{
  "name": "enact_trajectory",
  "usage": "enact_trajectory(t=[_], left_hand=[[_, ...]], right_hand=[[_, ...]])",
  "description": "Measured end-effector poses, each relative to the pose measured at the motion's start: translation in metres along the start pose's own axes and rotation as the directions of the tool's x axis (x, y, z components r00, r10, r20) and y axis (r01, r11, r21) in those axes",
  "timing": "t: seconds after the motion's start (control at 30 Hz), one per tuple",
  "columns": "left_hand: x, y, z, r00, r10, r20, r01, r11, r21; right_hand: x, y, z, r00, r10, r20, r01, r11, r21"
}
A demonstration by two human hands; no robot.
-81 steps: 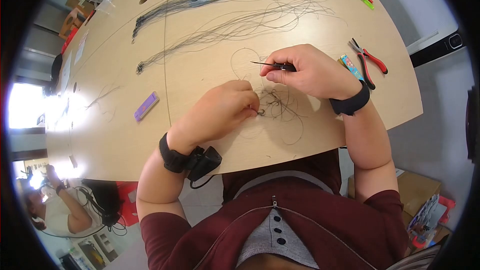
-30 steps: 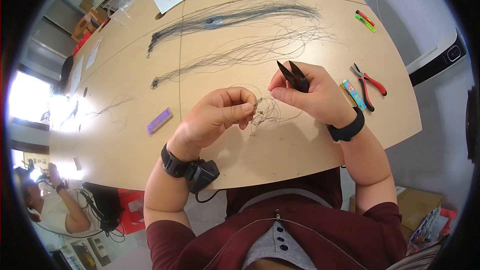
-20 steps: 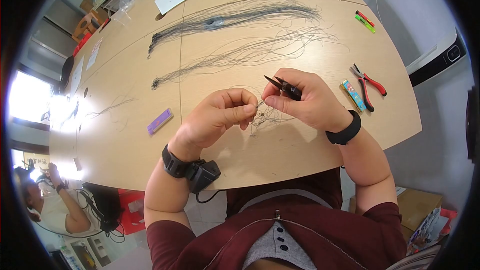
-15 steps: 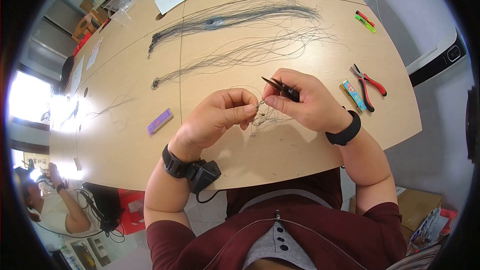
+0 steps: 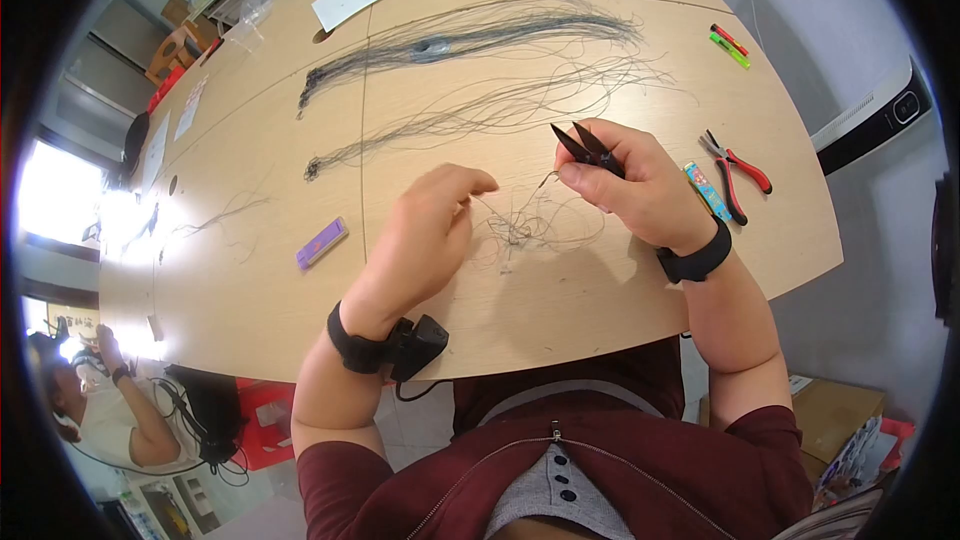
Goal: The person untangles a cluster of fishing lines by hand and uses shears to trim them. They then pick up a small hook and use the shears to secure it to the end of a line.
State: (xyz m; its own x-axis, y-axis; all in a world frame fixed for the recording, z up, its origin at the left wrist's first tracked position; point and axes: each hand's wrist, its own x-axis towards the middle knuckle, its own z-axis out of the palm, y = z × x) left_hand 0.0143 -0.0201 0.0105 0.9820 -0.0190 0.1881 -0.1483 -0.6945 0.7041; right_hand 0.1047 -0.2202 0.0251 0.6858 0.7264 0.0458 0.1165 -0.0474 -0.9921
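Note:
My right hand grips small black snips, their pointed blades spread and aimed away from me. A thin dark strand runs from near its thumb down to a loose tangle of thin strands on the table. My left hand is left of the tangle, back upward, with fingers curled together. Another fine strand reaches from the tangle to its fingertips, which seem to pinch it; the thumb is mostly hidden. Beyond my hands lie two long bundles, a thinner one and a thicker one, with dark knotted left ends.
Red-handled pliers and a blue packet lie right of my right hand. A purple box is to the left. Green and red items sit near the table's right edge. Another person is at lower left.
My hands have moved apart, the left one leftward and turned over, the right one rightward. The snips' blades have spread, and the tangle now shows between my hands.

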Motion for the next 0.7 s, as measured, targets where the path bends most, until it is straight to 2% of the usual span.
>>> enact_trajectory(t=[0.07, 0.13, 0.23, 0.37, 0.4, 0.5, 0.6, 0.7], left_hand=[[0.001, -0.002, -0.004, 0.974, 0.081, -0.211, -0.081, 0.997, 0.007], [0.0, 0.001, -0.007, 0.91, 0.126, -0.396, -0.136, 0.991, 0.003], [-0.002, 0.011, -0.007, 0.939, 0.142, -0.315, -0.214, 0.954, -0.208], [-0.005, 0.007, 0.0, 0.996, 0.09, 0.007, -0.078, 0.902, -0.426], [-0.005, 0.01, -0.001, 0.997, 0.027, 0.077, 0.014, 0.875, -0.484], [-0.005, 0.005, 0.004, 0.99, -0.028, 0.142, 0.111, 0.775, -0.623], [-0.004, 0.006, 0.005, 0.994, -0.037, 0.1, 0.091, 0.784, -0.614], [-0.004, 0.008, 0.002, 1.0, -0.002, -0.025, -0.009, 0.906, -0.424]], right_hand=[[0.001, 0.001, 0.002, 0.999, -0.034, -0.005, 0.034, 0.998, -0.053], [0.001, 0.002, 0.005, 0.998, -0.058, 0.01, 0.058, 0.995, -0.083], [0.0, 0.004, 0.01, 0.994, -0.092, 0.05, 0.096, 0.991, -0.09], [0.0, 0.009, 0.015, 0.984, -0.165, 0.073, 0.173, 0.979, -0.105], [0.0, 0.01, 0.015, 0.98, -0.182, 0.079, 0.19, 0.975, -0.115], [0.001, 0.013, 0.017, 0.975, -0.209, 0.079, 0.216, 0.97, -0.107], [0.001, 0.011, 0.023, 0.982, -0.188, -0.027, 0.185, 0.979, -0.081], [0.0, 0.004, 0.019, 0.998, -0.025, -0.052, 0.021, 0.997, -0.076]])
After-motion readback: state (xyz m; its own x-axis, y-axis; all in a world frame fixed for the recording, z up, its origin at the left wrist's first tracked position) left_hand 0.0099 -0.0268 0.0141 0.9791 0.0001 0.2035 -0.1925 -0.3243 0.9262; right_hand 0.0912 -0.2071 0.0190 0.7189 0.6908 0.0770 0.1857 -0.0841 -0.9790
